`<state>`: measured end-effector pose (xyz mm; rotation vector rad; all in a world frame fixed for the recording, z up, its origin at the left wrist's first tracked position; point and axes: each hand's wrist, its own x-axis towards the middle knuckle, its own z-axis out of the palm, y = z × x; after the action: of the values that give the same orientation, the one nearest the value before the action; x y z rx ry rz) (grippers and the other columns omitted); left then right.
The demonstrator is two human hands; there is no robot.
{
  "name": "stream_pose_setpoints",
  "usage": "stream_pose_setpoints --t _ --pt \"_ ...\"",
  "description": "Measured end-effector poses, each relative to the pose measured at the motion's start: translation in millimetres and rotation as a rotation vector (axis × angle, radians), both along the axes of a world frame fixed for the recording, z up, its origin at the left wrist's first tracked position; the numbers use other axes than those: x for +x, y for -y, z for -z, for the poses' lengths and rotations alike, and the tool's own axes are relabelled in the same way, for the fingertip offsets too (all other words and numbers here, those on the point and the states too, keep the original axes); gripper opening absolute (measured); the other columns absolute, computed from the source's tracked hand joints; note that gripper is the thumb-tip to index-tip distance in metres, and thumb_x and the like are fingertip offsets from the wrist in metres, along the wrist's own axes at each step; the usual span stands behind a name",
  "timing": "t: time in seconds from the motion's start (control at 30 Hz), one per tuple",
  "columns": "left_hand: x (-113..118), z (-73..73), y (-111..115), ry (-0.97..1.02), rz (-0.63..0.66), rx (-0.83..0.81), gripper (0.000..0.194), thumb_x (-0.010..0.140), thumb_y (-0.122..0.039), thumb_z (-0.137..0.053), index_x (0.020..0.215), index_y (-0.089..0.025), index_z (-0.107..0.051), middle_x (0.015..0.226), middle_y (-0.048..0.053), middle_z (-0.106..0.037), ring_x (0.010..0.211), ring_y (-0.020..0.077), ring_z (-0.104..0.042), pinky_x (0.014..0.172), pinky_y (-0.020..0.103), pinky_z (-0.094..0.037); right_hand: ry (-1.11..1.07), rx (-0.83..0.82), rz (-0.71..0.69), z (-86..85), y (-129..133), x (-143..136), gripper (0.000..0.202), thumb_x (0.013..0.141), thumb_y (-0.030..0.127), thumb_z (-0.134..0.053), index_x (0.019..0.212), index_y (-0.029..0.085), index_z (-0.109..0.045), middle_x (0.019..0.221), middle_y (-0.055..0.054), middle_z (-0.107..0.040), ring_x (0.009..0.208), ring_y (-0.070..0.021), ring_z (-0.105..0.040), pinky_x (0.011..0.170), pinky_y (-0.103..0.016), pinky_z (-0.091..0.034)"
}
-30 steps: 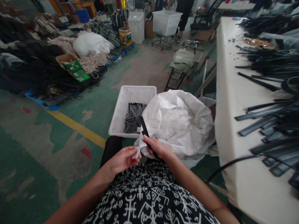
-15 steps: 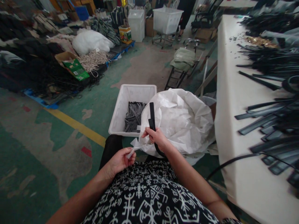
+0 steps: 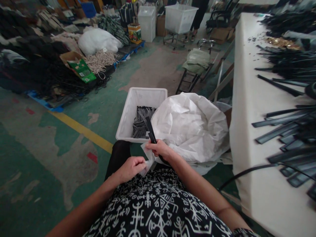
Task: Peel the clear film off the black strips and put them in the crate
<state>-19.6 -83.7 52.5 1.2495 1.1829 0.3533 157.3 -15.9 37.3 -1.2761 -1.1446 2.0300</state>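
At lower ctr., L hand (image 3: 132, 168) pinched crumpled, translucent-white plastic film (image 3: 148, 164) & R hand (image 3: 160, 149) clasped flat, black, webbing-like strip(s) (image 3: 150, 129) in its palm, prob. to spare its fingers for the film.

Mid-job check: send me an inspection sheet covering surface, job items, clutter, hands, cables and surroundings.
Surface: white-covered table on the right, strewn with dark strips.
Job items: black strap and translucent white film, both in hand.
Clutter: white bin holding a heap of grey and black strips; crumpled white sack beside it.
Hands: left hand pinches the film; right hand grips the strap.
Cables: one black line hanging over the table edge; cable or strip, cannot tell.
Surroundings: laden blue pallet on the left; wheeled white tub and a person's legs beyond.
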Motion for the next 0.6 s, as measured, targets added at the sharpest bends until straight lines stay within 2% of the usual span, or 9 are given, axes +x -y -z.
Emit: stream_pose_setpoints --t 0.1,0.2,0.27,0.33,0.4,0.5,0.6 --pt "-1 11.9 6 0.05 -0.034 -0.069 0.025 0.078 -0.036 -0.055 0.071 -0.015 -0.065 0.066 0.001 -0.063 0.063 0.0152 -0.054 0.061 0.025 -0.04 -0.112 -0.033 0.097 -0.7 -3 1 0.031 0.064 0.04 -0.073 0.068 0.019 -0.051 0.044 0.009 -0.043 0.036 -0.0036 -0.024 0.036 -0.02 -0.018" --pt "-5 26.2 7 0.121 -0.119 -0.257 0.028 0.076 -0.041 -0.056 0.073 -0.015 -0.066 0.07 0.004 -0.067 0.063 0.0163 -0.057 0.062 0.027 -0.043 -0.189 -0.011 0.239 -5.5 -5 6 0.032 0.063 0.04 -0.074 0.071 0.019 -0.052 0.044 0.01 -0.043 0.035 -0.003 -0.023 0.035 -0.02 -0.017" --pt "-10 34.5 4 0.029 -0.146 -0.283 0.029 0.074 -0.043 -0.057 0.073 -0.016 -0.066 0.071 0.005 -0.068 0.063 0.018 -0.059 0.061 0.028 -0.044 -0.239 0.012 0.284 -11.3 -7 9 0.032 0.064 0.04 -0.074 0.072 0.019 -0.052 0.049 0.008 -0.05 0.034 -0.0022 -0.021 0.035 -0.02 -0.016" --pt "-16 38.9 -3 -0.144 -0.183 -0.106 0.026 0.072 -0.042 -0.059 0.073 -0.017 -0.067 0.072 0.005 -0.069 0.069 0.0203 -0.06 0.064 0.029 -0.045 -0.247 0.03 0.293 -17.3 -8 11 0.031 0.064 0.041 -0.073 0.072 0.019 -0.052 0.055 0.005 -0.057 0.034 -0.0018 -0.022 0.035 -0.02 -0.015" --pt "-22 37.2 -11 -0.229 -0.283 0.15 0.027 0.076 -0.042 -0.057 0.077 -0.018 -0.069 0.076 0.005 -0.069 0.076 0.0215 -0.061 0.07 0.031 -0.045 -0.211 0.038 0.287 -21.6 -8 11 0.032 0.063 0.041 -0.074 0.072 0.019 -0.052 0.054 0.006 -0.056 0.034 -0.0022 -0.023 0.035 -0.021 -0.015" --pt "-18 24.1 -21 -0.116 -0.406 0.348 0.033 0.082 -0.044 -0.052 0.091 -0.017 -0.068 0.091 0.006 -0.07 0.084 0.0222 -0.062 0.077 0.032 -0.047 -0.143 0.08 0.237 -22.9 -7 6 0.03 0.064 0.042 -0.072 0.072 0.018 -0.055 0.054 0.006 -0.055 0.035 -0.0029 -0.024 0.035 -0.022 -0.016" --pt "-2 6.5 -28 -0.024 -0.3 0.411 0.037 0.078 -0.045 -0.06 0.102 -0.018 -0.066 0.099 0.008 -0.07 0.092 0.0236 -0.063 0.084 0.034 -0.048 -0.053 0.18 0.224 -19.8 -5 0 0.025 0.066 0.039 -0.069 0.071 0.018 -0.058 0.056 0.005 -0.054 0.038 -0.004 -0.029 0.037 -0.022 -0.021"
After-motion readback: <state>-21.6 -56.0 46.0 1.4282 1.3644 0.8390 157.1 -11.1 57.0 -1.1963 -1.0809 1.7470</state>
